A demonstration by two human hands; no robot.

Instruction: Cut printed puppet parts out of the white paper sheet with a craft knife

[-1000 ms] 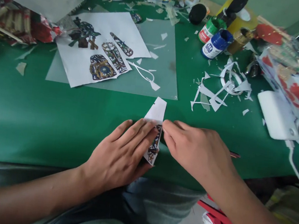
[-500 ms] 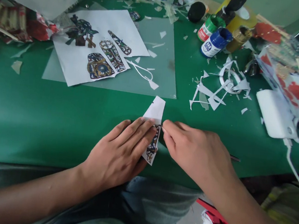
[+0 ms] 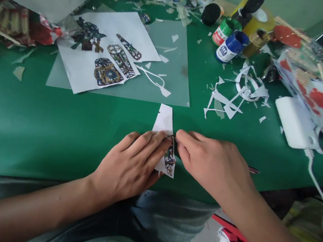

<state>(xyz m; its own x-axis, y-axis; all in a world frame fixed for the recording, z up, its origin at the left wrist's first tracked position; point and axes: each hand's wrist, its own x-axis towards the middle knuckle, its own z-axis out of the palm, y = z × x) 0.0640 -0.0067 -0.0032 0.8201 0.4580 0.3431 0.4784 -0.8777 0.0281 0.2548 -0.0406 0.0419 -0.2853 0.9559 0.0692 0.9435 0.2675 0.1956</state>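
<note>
A small white paper cutout [image 3: 164, 117] with a dark, coloured pattern on its lower part lies on the green table in front of me. My left hand [image 3: 135, 162] presses on it with fingers stretched side by side, covering part of the pattern; its thumb is tucked low at the near side. My right hand [image 3: 204, 152] is closed in a pinch at the cutout's right edge. From its fingertips a thin dark tool tip [image 3: 171, 136] reaches the paper; its exact kind is hidden. A slim dark rod end [image 3: 253, 170] shows beside the right wrist.
Patterned cutouts [image 3: 108, 73] rest on a white sheet [image 3: 76, 75] over a translucent mat [image 3: 179, 88]. Paper scraps [image 3: 227, 103] lie around a roll of tape. Open paint jars [image 3: 229, 47] stand at the back right, near a white box [image 3: 296, 123] with a cable.
The paper cutout has turned counterclockwise: its far end swung left and its near end swung right. My left fingers shifted slightly with it, while my right hand stayed almost in place.
</note>
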